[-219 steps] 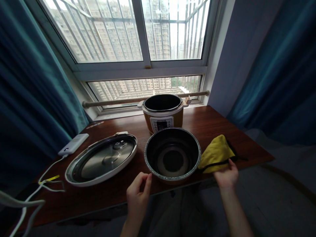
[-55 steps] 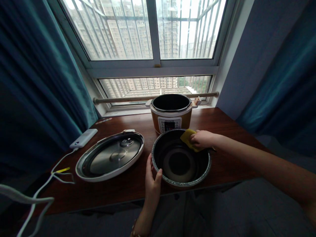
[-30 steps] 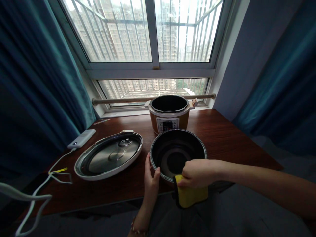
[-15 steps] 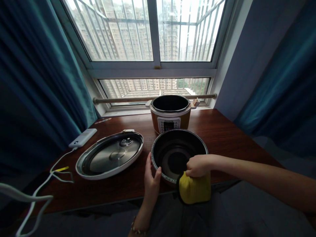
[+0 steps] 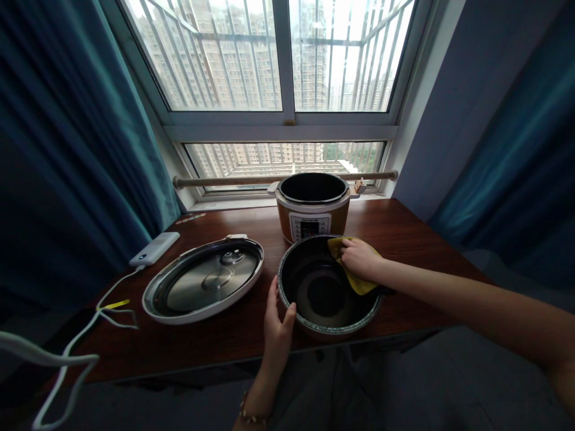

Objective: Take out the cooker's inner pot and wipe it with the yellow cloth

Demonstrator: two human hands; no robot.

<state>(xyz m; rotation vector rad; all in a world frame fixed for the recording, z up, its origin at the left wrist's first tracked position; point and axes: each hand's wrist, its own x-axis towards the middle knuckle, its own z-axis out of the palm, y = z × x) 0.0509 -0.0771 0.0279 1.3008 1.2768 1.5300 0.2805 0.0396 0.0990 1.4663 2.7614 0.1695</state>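
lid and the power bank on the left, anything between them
Head view: only bare tabletop lies between the lid and the power bank.

The pot (image 5: pixel 327 290) is a wide, round, dark inner pot with a pale speckled rim, standing upright and open near the front edge of the worktop (image 5: pixel 404 233). The cloth (image 5: pixel 354 272) is yellow, crumpled, and pressed against the inside of the pot's far right wall, draping down from the rim.
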